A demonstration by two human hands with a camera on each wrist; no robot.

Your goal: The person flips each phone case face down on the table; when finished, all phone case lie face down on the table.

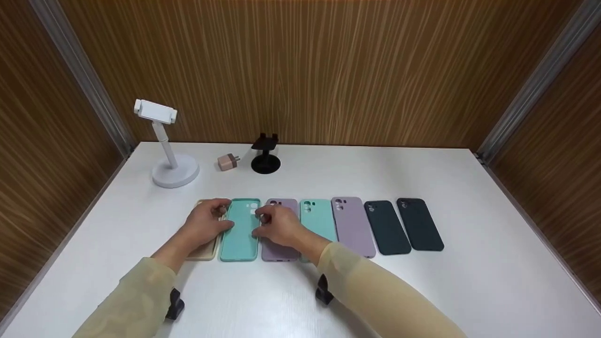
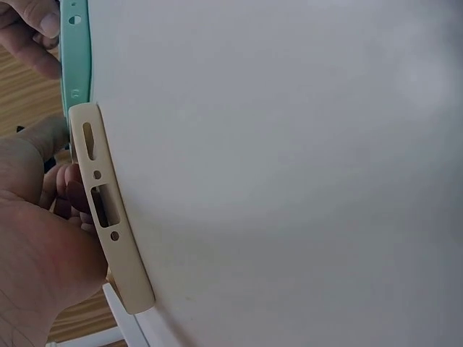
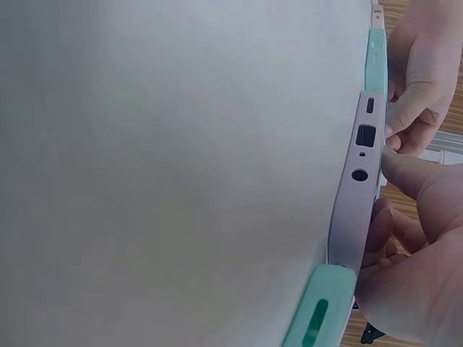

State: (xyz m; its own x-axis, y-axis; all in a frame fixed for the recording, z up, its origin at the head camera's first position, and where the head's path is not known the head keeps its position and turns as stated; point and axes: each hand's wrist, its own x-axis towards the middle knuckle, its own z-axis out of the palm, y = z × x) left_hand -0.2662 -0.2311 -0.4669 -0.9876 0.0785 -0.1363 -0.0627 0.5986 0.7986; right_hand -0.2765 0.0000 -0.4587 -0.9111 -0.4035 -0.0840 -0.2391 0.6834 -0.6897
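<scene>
A teal phone case [image 1: 239,244] lies hollow side up on the white table, in a row of phone cases. My left hand [image 1: 205,223] is at its left edge, thumb and forefinger spread along the rim, the palm over a beige phone case [image 1: 203,255]. At the opposite edge, my right hand [image 1: 281,226] has thumb and fingertips right at the rim, over a purple phone case [image 1: 281,255]. The beige case's end [image 2: 126,260] shows below the hand in the left wrist view. In the right wrist view, the purple case's end [image 3: 354,188] partly hides my fingers.
To the right lie a second teal case [image 1: 319,218], another purple case [image 1: 354,230] and two dark cases [image 1: 389,230]. Behind stand a white phone stand [image 1: 175,171], a pink charger plug [image 1: 227,162] and a black phone stand [image 1: 265,163]. Wood-grain panels [image 1: 300,70] enclose the table.
</scene>
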